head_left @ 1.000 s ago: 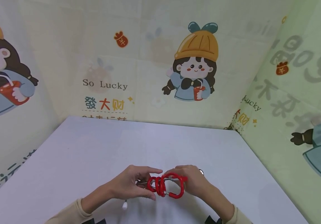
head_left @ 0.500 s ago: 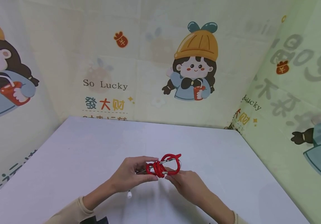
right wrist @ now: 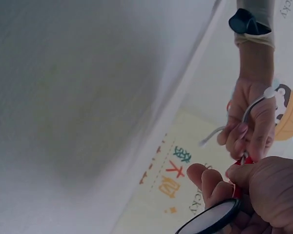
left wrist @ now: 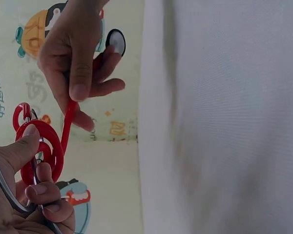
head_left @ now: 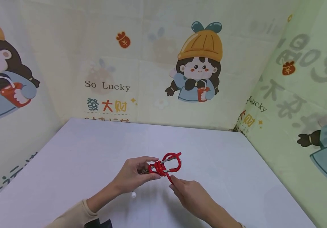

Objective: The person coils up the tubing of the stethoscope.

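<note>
A stethoscope with red tubing (head_left: 160,168) is held up over the table, its tube wound in several turns around the metal ear tubes. My left hand (head_left: 132,174) grips the metal ear tubes, and in the left wrist view its thumb (left wrist: 27,141) presses on the red coils. A white ear tip (head_left: 134,194) hangs below that hand; another shows in the right wrist view. My right hand (head_left: 192,196) pinches the tubing's free length, to the lower right of the coils. The round, black-rimmed chestpiece (left wrist: 116,41) sticks out past the right fingers.
The white table (head_left: 118,139) spreads beneath both hands. Behind it and at the sides hang cream cloth walls (head_left: 152,79) printed with cartoon figures and lettering. A black strap (head_left: 98,223) is visible near the left sleeve.
Both hands and the stethoscope have moved away from the body. My right hand has come from the coil's right side to its lower right, with a strand of tubing now stretched between.
</note>
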A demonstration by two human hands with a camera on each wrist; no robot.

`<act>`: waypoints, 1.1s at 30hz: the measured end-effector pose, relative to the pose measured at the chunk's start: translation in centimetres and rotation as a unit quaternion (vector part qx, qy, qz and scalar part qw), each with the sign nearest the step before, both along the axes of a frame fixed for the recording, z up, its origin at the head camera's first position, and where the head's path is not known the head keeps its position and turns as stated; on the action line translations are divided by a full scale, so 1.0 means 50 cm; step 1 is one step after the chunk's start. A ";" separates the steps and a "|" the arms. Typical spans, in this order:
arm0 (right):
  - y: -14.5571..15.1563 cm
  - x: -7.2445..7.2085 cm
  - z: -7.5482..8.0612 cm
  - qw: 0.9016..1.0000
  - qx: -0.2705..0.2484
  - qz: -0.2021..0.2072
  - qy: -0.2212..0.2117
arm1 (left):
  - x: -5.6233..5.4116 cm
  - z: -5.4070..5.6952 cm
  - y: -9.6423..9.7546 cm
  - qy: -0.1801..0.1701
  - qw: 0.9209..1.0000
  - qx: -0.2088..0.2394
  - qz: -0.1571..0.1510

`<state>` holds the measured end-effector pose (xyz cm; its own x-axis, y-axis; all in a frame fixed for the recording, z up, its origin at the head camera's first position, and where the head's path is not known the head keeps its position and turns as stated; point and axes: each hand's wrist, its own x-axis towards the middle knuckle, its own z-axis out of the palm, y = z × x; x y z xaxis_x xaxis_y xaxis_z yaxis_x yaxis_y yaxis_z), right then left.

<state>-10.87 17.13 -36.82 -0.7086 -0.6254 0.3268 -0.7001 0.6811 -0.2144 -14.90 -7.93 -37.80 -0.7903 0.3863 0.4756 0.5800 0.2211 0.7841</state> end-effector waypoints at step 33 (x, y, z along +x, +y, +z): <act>0.027 0.005 0.026 0.956 -0.126 0.147 -0.220 | -0.007 -0.007 0.011 -0.025 0.997 -0.077 0.007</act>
<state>-10.63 18.49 -35.54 -0.6185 -0.7586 0.2049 -0.6577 0.3571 -0.6632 -15.25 -7.36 -38.17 -0.8174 0.4402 0.3715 0.5371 0.3495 0.7677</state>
